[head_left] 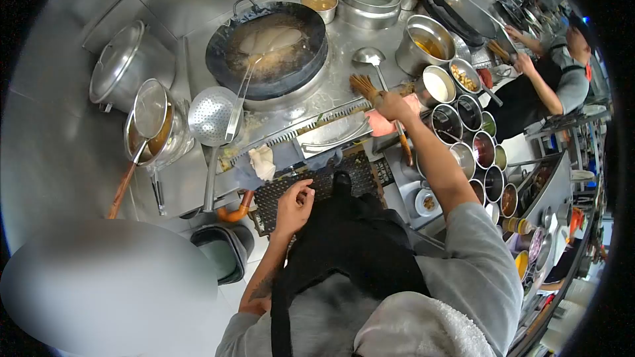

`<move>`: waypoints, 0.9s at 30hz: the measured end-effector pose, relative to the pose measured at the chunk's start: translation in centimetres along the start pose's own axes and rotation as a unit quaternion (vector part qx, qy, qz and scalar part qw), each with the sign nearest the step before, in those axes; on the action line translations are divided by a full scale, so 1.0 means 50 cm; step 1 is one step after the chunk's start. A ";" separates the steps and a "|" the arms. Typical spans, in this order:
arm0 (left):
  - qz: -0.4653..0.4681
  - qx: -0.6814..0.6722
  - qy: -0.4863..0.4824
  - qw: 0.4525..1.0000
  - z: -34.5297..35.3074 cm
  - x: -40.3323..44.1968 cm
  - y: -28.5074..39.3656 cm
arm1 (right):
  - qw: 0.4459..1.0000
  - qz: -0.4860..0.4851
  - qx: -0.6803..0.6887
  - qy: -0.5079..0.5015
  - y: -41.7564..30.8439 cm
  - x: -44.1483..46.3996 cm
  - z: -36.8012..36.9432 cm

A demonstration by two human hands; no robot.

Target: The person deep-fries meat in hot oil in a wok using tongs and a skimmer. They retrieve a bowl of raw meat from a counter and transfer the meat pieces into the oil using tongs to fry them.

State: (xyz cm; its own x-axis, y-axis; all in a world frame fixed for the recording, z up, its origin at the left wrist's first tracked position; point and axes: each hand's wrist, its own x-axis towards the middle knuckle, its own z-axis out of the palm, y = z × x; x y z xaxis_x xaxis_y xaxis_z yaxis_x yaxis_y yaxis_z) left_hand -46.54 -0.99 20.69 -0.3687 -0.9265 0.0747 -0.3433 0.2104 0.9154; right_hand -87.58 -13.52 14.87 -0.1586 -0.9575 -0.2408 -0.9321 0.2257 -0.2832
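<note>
My right hand (395,106) is closed round a bundled bamboo brush (363,86) over the steel counter's front edge, near a pink cloth (380,123). Beside it lies a ladle (369,57) with a wooden handle. My left hand (296,206) hangs in front of my apron, its fingers curled and apart, with nothing in them. A crumpled white cloth (262,162) lies on the counter edge above it. At the back left, a black wok (266,50) holds bubbling oil and pale food, with metal tongs (243,98) resting over its rim.
A perforated skimmer (213,116), a strainer over a pot (151,108) and a lidded pot (129,66) stand left. Several condiment containers (484,148) are at the right. Another person (552,82) works beyond them. A bin (221,253) stands below left.
</note>
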 end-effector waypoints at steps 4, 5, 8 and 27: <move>0.064 0.094 0.027 0.993 -0.052 0.048 0.046 | 0.996 0.061 -0.065 0.004 -0.035 -0.050 0.037; 0.084 0.140 0.059 0.985 -0.071 0.082 0.065 | 0.990 0.121 -0.017 0.069 -0.039 -0.062 0.042; 0.169 0.319 0.193 0.912 -0.150 0.234 0.035 | 0.961 -0.094 0.036 0.258 -0.083 -0.140 0.011; -0.020 0.147 -0.048 0.988 0.058 0.164 0.008 | 0.876 0.055 0.188 -0.441 -0.211 -0.128 0.504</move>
State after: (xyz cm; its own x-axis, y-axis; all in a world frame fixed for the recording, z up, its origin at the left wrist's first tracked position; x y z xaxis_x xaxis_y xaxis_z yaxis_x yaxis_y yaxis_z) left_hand -52.21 -7.62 20.52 -0.4252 -0.9050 -0.0105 -0.5905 0.2686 0.7610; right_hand -68.55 -5.23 -3.98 0.2271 -0.4536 -0.8618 -0.7274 0.5094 -0.4598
